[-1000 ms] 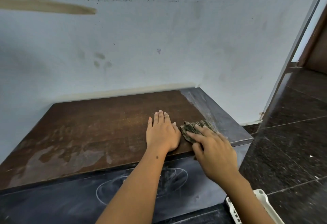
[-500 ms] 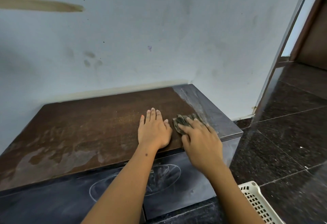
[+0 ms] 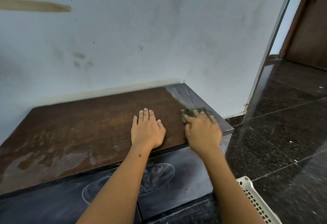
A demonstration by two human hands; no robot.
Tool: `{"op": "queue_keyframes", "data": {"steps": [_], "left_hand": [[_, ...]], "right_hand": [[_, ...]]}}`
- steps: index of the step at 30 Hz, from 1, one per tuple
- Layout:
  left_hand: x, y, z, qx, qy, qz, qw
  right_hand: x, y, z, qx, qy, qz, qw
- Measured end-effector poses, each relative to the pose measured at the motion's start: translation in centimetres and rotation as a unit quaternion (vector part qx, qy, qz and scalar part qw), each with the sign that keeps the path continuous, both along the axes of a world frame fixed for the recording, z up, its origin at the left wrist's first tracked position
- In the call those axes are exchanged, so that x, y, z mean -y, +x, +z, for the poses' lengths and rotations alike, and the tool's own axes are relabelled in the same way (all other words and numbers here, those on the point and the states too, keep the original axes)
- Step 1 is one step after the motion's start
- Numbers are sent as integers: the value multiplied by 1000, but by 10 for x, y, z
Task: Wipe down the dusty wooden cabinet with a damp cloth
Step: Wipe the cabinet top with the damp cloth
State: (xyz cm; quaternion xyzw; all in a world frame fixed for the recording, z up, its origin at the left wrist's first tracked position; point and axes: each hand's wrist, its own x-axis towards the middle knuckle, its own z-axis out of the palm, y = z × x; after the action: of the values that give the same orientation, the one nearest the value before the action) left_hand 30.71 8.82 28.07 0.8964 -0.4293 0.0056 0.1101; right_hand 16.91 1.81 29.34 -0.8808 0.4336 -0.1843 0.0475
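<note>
Cloth (image 3: pixel 190 113) pressed onto dusty bench (image 3: pixel 88 126) by right hand (image 3: pixel 203 133), fingers spread over it; left hand (image 3: pixel 147 131) at right's 9 o'clock, flat, fingers straight, empty.

Both bare forearms reach forward from the bottom edge of the view. The left hand (image 3: pixel 147 131) lies palm down and flat on the surface (image 3: pixel 88 126), near its front edge and right of the middle, with fingers straight, close together and pointing toward the back edge. The right hand (image 3: pixel 202 133) sits just beside it, close to the front right corner, palm down, its fingers spread and slightly bent over a dark cloth (image 3: pixel 190 113), pressing it onto the surface. The right hand looks slightly blurred. The hands do not touch.
</note>
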Motion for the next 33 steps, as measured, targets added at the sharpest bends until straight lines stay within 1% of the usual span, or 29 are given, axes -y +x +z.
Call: {"op": "queue_keyframes", "data": {"steps": [3,6,8,12,15,17,19,21,23,25,27,29,33], "left_hand": [[-1,1,1,0,-1,-4,1000],[-2,2,2,-8,-1,-9,1000],[-3,1,3,-15,-6,-9,1000],[-5,-2,6,-22,-18,-3,1000],[-3,-8,10,28,-33,18,999],[-1,-13,11,73,-33,15,997],[3,-15,14,77,-31,5,997],[13,-14,20,44,-36,0,998],[28,-11,26,36,-30,-17,999],[37,-8,25,48,-11,-34,998],[38,-4,17,38,6,-33,999],[35,-1,7,11,6,-20,1000],[36,1,3,8,0,-15,1000]], "right_hand": [[-23,13,-6,21,-1,85,996],[-21,3,-9,32,6,125,992],[-12,-10,-9,36,11,113,993],[14,-37,-3,30,31,29,999],[17,-34,5,31,64,-26,997],[5,-23,6,29,47,-48,997],[-13,-15,1,40,28,-19,999],[-26,-17,-7,52,26,30,998],[-26,-24,-9,55,32,58,996],[-13,-26,-7,53,42,62,996],[6,-18,-2,33,53,57,996],[26,-4,1,7,61,55,997],[69,33,4,-18,85,76,993]]}}
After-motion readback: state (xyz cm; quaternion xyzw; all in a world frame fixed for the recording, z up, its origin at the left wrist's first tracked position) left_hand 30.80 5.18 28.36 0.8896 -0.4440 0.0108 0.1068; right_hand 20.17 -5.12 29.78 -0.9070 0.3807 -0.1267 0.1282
